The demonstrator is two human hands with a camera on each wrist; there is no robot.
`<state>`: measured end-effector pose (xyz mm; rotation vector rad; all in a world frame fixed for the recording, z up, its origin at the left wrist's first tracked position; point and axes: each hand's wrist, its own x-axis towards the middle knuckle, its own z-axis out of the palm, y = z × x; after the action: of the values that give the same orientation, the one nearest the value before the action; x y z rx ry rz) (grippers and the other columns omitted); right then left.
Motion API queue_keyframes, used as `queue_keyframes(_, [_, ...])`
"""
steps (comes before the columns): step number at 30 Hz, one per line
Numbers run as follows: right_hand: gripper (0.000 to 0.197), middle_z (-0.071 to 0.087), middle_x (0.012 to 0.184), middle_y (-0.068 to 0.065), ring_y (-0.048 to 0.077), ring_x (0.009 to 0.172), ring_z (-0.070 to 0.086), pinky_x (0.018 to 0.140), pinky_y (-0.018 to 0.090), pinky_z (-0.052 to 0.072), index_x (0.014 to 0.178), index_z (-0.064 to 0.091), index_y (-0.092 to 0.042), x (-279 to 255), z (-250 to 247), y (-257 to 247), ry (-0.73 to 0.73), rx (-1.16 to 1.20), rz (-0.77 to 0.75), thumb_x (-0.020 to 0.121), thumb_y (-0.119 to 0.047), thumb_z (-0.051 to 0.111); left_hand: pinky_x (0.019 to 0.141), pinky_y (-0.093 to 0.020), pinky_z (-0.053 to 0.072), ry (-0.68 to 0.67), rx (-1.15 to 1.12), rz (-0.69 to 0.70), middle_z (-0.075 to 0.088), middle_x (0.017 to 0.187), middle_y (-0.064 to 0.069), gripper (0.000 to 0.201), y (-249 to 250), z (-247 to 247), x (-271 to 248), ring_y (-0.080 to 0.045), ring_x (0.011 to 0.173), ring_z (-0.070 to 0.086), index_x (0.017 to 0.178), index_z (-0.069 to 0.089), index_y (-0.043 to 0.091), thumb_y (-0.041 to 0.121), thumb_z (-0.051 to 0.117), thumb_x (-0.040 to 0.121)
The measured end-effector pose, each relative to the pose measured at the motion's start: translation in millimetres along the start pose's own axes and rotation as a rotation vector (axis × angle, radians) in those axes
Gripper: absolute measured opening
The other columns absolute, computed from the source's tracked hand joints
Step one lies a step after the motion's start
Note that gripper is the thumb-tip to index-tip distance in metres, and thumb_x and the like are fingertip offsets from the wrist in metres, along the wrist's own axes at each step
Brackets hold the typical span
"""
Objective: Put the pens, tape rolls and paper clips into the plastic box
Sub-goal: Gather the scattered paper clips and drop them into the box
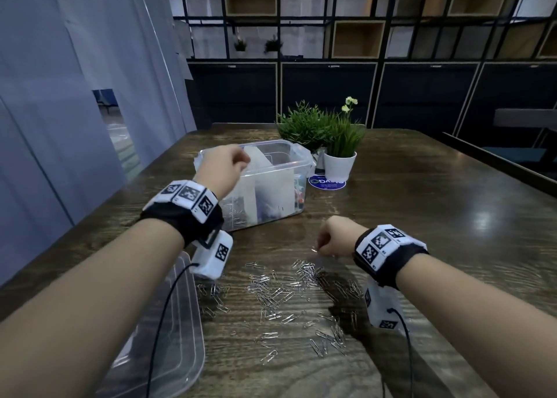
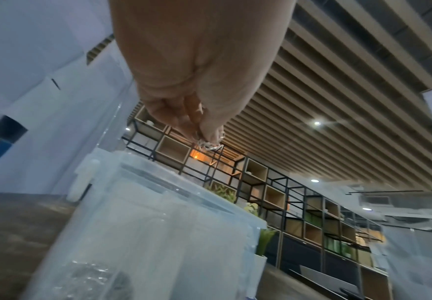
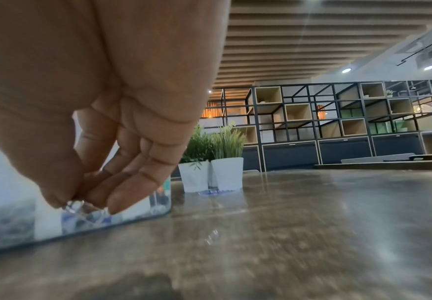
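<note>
A clear plastic box stands open on the wooden table, with white dividers and some paper clips and coloured items inside. My left hand hovers over its near-left corner and pinches a small bunch of paper clips above the box. My right hand is low over the table, in front of the box, pinching paper clips at its fingertips. Several silver paper clips lie scattered on the table between my arms.
The box's clear lid lies flat at the near left. Two potted plants in white pots stand just right of the box, by a blue round sticker. A grey curtain hangs along the table's left edge.
</note>
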<state>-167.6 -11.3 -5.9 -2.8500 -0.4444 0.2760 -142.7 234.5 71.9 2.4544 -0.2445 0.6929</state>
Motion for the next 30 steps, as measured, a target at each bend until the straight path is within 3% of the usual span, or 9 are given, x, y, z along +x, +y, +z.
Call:
queue_keyframes(3, [0.013, 0.066, 0.073, -0.005, 0.0, 0.054, 0.056, 0.059, 0.015, 0.048, 0.077, 0.067, -0.019, 5.3, -24.0, -11.1, 0.069, 0.073, -0.073, 0.086, -0.009, 0.067, 0.09, -0.027, 0.044, 0.095, 0.008, -0.07, 0.069, 0.097, -0.001, 0.01, -24.5, -3.2, 15.3, -0.018, 0.096, 0.061, 0.097, 0.069, 0.016, 0.013, 0.063, 0.089])
queue_keyframes(5, [0.013, 0.06, 0.065, -0.011, -0.006, 0.047, 0.053, 0.053, 0.009, 0.043, 0.078, 0.066, -0.019, 8.4, -39.0, -18.4, 0.119, 0.125, -0.116, 0.086, -0.008, 0.067, 0.094, -0.037, 0.044, 0.076, 0.055, -0.149, 0.069, 0.096, 0.003, 0.009, -39.7, 3.5, 19.7, -0.02, 0.1, 0.061, 0.093, 0.065, 0.027, 0.019, 0.064, 0.088])
queue_keyframes(9, [0.007, 0.061, 0.064, -0.011, 0.003, 0.056, 0.056, 0.055, 0.013, 0.046, 0.082, 0.068, -0.018, 27.8, -66.2, -39.7, 0.244, 0.227, -0.157, 0.086, -0.013, 0.068, 0.099, -0.043, 0.038, -0.03, 0.183, -0.203, 0.067, 0.109, 0.01, 0.019, -66.3, 12.2, 26.5, -0.02, 0.11, 0.055, 0.098, 0.071, 0.031, 0.036, 0.053, 0.094])
queue_keyframes(12, [0.008, 0.066, 0.068, -0.007, 0.01, 0.063, 0.062, 0.061, 0.019, 0.053, 0.081, 0.069, -0.018, 51.4, -81.3, -61.5, 0.295, 0.319, -0.203, 0.087, -0.012, 0.068, 0.093, -0.036, 0.043, 0.01, 0.041, -0.151, 0.065, 0.108, 0.001, 0.025, -86.0, 8.7, 23.6, -0.018, 0.102, 0.055, 0.1, 0.072, 0.02, 0.038, 0.056, 0.092])
queue_keyframes(18, [0.006, 0.069, 0.078, 0.0, 0.01, 0.066, 0.062, 0.07, 0.028, 0.058, 0.083, 0.071, -0.015, 107.4, -91.3, -120.3, 0.401, 0.43, -0.292, 0.086, -0.011, 0.069, 0.079, -0.017, 0.041, -0.03, -0.176, -0.066, 0.06, 0.106, 0.01, 0.008, -112.3, 1.5, 3.0, -0.005, 0.093, 0.054, 0.094, 0.066, 0.03, 0.032, 0.067, 0.086])
queue_keyframes(21, [0.006, 0.071, 0.082, 0.001, 0.012, 0.075, 0.063, 0.072, 0.027, 0.054, 0.085, 0.074, -0.016, 135.8, -85.1, -145.5, 0.462, 0.414, -0.276, 0.085, -0.014, 0.069, 0.078, -0.018, 0.04, -0.006, -0.211, -0.055, 0.059, 0.106, 0.008, 0.009, -116.9, 6.3, 6.2, 0.001, 0.087, 0.051, 0.092, 0.066, 0.03, 0.03, 0.069, 0.084])
queue_keyframes(24, [0.008, 0.074, 0.085, 0.0, 0.016, 0.084, 0.068, 0.082, 0.033, 0.056, 0.086, 0.078, -0.015, 158.8, -71.1, -155.4, 0.385, 0.33, -0.223, 0.085, -0.018, 0.07, 0.078, -0.018, 0.04, 0.001, -0.21, -0.031, 0.059, 0.105, 0.008, 0.011, -121.3, 8.9, 8.6, 0.003, 0.086, 0.05, 0.094, 0.067, 0.028, 0.03, 0.07, 0.084])
queue_keyframes(26, [0.016, 0.075, 0.091, 0.003, 0.019, 0.089, 0.069, 0.085, 0.035, 0.055, 0.092, 0.078, -0.011, 160.6, -63.3, -152.9, 0.305, 0.284, -0.215, 0.09, -0.021, 0.066, 0.076, -0.015, 0.039, 0.0, -0.198, -0.021, 0.058, 0.105, 0.008, 0.012, -122.9, 8.8, 9.3, 0.003, 0.086, 0.05, 0.095, 0.067, 0.027, 0.03, 0.07, 0.084])
queue_keyframes(30, [0.029, 0.073, 0.096, 0.008, 0.023, 0.092, 0.066, 0.082, 0.034, 0.051, 0.097, 0.075, -0.007, 142.9, -60.9, -128.7, 0.32, 0.248, -0.256, 0.096, -0.029, 0.057, 0.073, -0.015, 0.036, -0.007, -0.162, -0.021, 0.057, 0.103, 0.009, 0.011, -120.3, 8.7, 9.2, 0.003, 0.079, 0.047, 0.094, 0.066, 0.028, 0.031, 0.069, 0.084])
